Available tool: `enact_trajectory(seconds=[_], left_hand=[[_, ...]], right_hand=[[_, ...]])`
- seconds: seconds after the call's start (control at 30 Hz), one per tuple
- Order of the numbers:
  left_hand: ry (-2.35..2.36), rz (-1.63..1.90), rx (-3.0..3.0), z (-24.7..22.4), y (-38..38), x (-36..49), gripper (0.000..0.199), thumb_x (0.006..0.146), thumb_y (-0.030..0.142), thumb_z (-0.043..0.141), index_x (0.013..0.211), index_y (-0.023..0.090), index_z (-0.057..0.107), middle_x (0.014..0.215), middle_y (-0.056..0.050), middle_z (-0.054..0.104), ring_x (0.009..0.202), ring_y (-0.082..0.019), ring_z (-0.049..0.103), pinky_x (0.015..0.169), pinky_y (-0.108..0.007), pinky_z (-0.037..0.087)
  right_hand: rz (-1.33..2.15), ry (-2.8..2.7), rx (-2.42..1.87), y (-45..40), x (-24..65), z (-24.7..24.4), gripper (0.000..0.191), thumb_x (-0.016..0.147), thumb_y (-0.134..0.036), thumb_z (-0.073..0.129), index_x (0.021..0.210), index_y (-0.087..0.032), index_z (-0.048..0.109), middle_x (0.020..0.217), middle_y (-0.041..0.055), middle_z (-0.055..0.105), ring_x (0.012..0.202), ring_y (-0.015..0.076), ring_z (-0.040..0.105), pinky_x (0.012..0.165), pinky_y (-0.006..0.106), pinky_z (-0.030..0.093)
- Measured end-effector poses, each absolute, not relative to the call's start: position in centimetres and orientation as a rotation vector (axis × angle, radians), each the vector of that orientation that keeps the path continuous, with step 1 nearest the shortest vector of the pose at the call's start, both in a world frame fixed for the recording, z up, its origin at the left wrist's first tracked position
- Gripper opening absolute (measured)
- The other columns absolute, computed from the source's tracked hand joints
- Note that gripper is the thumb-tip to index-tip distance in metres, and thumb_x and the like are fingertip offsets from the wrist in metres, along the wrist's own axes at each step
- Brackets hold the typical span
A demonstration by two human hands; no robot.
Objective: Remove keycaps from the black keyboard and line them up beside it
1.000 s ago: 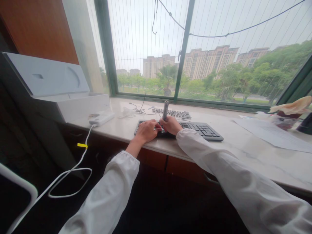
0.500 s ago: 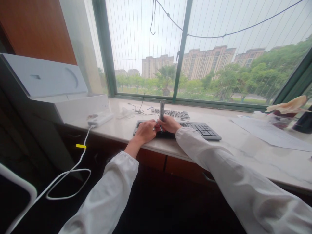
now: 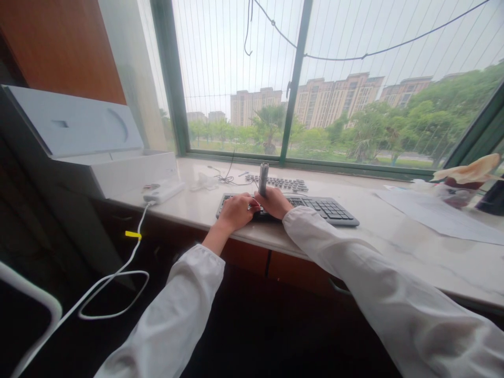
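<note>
A dark keyboard (image 3: 334, 211) lies near the front edge of the counter, its number pad showing on the right. My right hand (image 3: 276, 201) is closed round an upright grey cylindrical tool (image 3: 263, 177) over the keyboard's left half. The tool's lower end is hidden by my fingers. Close beside it, my left hand (image 3: 237, 211) rests on the keyboard's left part, fingers bent together near the tool; what they pinch, if anything, is too small to make out. Behind the keyboard sit rows of loose keycaps (image 3: 289, 183).
An open white box (image 3: 134, 173) stands at the left, with a white power strip (image 3: 163, 193) beside it. A thin dark cable (image 3: 226, 179) lies at the back. Paper sheets (image 3: 441, 212) and a plastic bag (image 3: 452, 193) are at the right.
The view has shifted slightly. Both hands stay at the keyboard, and the tool remains upright in my right hand.
</note>
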State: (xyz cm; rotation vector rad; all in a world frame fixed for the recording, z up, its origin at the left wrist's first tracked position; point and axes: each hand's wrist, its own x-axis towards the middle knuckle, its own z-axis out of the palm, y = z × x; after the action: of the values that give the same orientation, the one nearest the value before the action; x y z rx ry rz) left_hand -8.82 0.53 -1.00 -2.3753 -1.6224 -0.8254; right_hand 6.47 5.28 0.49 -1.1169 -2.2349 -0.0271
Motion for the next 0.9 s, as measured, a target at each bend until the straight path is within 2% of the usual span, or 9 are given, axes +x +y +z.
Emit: enact_trajectory(seconds=[0.13, 0.27, 0.5, 0.9], left_hand=[[-1.586, -0.818, -2.372, -0.9, 0.5, -8.9, 0.020, 0.086, 0.039, 0.055, 0.096, 0.031, 0.070, 0.102, 0.000, 0.067, 0.093, -0.021, 0.062, 0.077, -0.030, 0.046], [-1.553, -0.779, -2.382, -0.7, 0.4, -8.9, 0.019, 0.084, 0.039, 0.057, 0.093, 0.028, 0.070, 0.099, -0.002, 0.067, 0.097, -0.022, 0.060, 0.080, -0.030, 0.045], [-1.571, -0.782, -2.430, -0.5, 0.4, -9.0, 0.016, 0.085, 0.035, 0.056, 0.091, 0.029, 0.071, 0.099, -0.001, 0.068, 0.099, -0.020, 0.060, 0.084, -0.029, 0.044], [-1.578, -0.871, -2.427, -0.6, 0.4, -9.1, 0.021, 0.085, 0.040, 0.054, 0.082, 0.029, 0.072, 0.099, 0.001, 0.070, 0.093, -0.019, 0.063, 0.076, -0.027, 0.047]], right_hand=[[-0.092, -2.210, -1.127, 5.1, 6.4, 0.1, 0.033, 0.087, -0.032, 0.038, 0.067, -0.017, 0.059, 0.065, 0.0028, 0.059, 0.059, 0.0131, 0.048, 0.057, 0.025, 0.026], [-0.119, -2.237, -1.083, 5.0, 6.5, -0.3, 0.027, 0.087, -0.035, 0.043, 0.079, -0.018, 0.063, 0.072, 0.0032, 0.065, 0.063, 0.0148, 0.054, 0.060, 0.025, 0.028], [-0.120, -2.263, -1.078, 4.9, 6.8, -0.8, 0.028, 0.089, -0.038, 0.045, 0.096, -0.018, 0.062, 0.079, 0.0057, 0.068, 0.071, 0.0182, 0.062, 0.062, 0.023, 0.032], [-0.156, -2.289, -1.079, 4.5, 6.9, -1.0, 0.031, 0.090, -0.040, 0.043, 0.101, -0.017, 0.060, 0.080, 0.0075, 0.069, 0.069, 0.0202, 0.063, 0.060, 0.026, 0.035]])
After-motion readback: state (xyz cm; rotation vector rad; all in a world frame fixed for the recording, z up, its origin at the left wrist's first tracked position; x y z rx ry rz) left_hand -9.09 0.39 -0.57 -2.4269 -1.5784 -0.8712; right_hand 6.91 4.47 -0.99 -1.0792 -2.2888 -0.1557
